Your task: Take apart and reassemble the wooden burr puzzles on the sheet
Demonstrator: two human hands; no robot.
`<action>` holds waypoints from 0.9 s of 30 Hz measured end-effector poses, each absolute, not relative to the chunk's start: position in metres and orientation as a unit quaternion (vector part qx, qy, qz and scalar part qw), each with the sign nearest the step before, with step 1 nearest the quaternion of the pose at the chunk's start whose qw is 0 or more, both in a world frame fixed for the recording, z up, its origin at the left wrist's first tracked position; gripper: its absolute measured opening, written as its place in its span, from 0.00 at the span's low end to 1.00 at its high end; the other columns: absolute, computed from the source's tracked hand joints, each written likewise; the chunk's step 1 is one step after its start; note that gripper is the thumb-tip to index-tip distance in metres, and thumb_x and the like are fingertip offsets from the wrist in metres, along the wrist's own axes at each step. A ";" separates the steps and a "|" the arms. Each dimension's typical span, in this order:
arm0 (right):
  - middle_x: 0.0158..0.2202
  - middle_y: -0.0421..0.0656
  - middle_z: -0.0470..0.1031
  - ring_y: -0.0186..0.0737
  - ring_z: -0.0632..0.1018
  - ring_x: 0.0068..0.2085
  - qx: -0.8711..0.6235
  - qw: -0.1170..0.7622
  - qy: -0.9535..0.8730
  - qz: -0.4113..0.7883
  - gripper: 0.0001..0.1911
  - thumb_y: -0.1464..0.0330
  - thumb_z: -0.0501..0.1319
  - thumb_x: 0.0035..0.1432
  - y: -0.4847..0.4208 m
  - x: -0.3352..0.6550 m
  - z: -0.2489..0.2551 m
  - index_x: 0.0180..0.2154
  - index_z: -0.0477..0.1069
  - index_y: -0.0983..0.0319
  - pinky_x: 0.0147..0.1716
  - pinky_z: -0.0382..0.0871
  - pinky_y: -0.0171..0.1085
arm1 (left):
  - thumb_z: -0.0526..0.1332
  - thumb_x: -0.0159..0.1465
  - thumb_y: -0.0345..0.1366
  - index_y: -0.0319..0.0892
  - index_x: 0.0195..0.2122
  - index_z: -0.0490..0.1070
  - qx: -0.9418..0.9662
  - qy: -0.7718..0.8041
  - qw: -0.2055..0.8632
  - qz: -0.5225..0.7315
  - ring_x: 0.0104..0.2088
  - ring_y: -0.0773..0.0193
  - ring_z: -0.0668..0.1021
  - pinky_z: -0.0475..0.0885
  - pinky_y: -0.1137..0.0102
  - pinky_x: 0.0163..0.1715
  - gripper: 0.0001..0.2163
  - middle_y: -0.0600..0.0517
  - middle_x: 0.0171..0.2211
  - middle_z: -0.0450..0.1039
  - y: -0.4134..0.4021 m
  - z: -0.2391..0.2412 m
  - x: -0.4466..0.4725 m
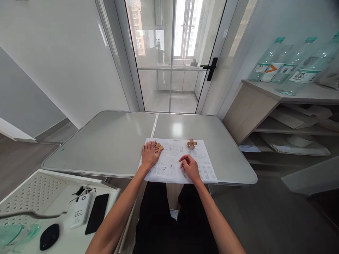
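Observation:
A printed sheet covered with small diagrams lies at the front edge of the grey table. My left hand rests on its upper left part, fingers laid forward and thumb out to the right. Several notched wooden puzzle pieces show between the index finger and thumb, partly covered by the hand. Over the lower right of the sheet is my right hand, its fingers curled loosely inward with nothing visible in them. An interlocked wooden cross puzzle stands on the sheet's upper right, beyond the right hand and apart from it.
The grey table reaches to a glass door. At lower left, a white surface holds a phone, a power bank and a black mouse. Plastic bottles stand on a shelf unit at right.

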State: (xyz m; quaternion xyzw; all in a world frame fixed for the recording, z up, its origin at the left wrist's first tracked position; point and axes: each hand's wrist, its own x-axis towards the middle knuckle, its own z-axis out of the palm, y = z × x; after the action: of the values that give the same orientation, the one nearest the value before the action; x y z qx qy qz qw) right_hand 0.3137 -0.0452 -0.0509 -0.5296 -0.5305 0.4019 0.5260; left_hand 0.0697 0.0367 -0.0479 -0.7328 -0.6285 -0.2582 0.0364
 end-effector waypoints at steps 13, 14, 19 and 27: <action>0.36 0.42 0.82 0.39 0.78 0.26 -0.525 0.521 -0.539 0.403 0.07 0.66 0.56 0.60 -0.046 0.312 -0.045 0.35 0.72 0.57 0.28 0.70 0.37 | 0.66 0.66 0.49 0.48 0.64 0.65 -0.767 -0.573 -0.041 -0.287 0.61 0.45 0.70 0.64 0.51 0.62 0.27 0.44 0.61 0.71 -0.015 -0.039 0.104; 0.36 0.42 0.82 0.39 0.78 0.26 -0.525 0.521 -0.540 0.402 0.07 0.66 0.56 0.60 -0.046 0.312 -0.045 0.35 0.72 0.57 0.28 0.70 0.37 | 0.67 0.65 0.49 0.48 0.63 0.65 -0.768 -0.570 -0.049 -0.289 0.60 0.45 0.71 0.65 0.51 0.62 0.28 0.44 0.60 0.71 -0.014 -0.038 0.108; 0.34 0.42 0.82 0.39 0.78 0.26 -0.524 0.524 -0.540 0.400 0.07 0.65 0.56 0.60 -0.045 0.312 -0.047 0.35 0.72 0.58 0.28 0.70 0.37 | 0.71 0.61 0.49 0.50 0.62 0.65 -0.780 -0.543 -0.091 -0.298 0.58 0.48 0.73 0.67 0.53 0.59 0.29 0.46 0.58 0.72 -0.016 -0.037 0.126; 0.34 0.42 0.82 0.40 0.78 0.26 -0.524 0.519 -0.541 0.403 0.08 0.62 0.56 0.61 -0.046 0.312 -0.046 0.34 0.70 0.57 0.30 0.71 0.38 | 0.74 0.57 0.50 0.50 0.61 0.66 -0.771 -0.541 -0.117 -0.316 0.55 0.47 0.74 0.68 0.54 0.56 0.33 0.45 0.56 0.71 -0.024 -0.036 0.132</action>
State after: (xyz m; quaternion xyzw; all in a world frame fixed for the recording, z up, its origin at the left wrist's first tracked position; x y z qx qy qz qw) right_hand 0.3117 -0.0456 -0.0455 -0.5244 -0.5411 0.4033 0.5192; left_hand 0.1322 -0.0242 -0.0361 -0.7710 -0.5406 -0.3158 -0.1165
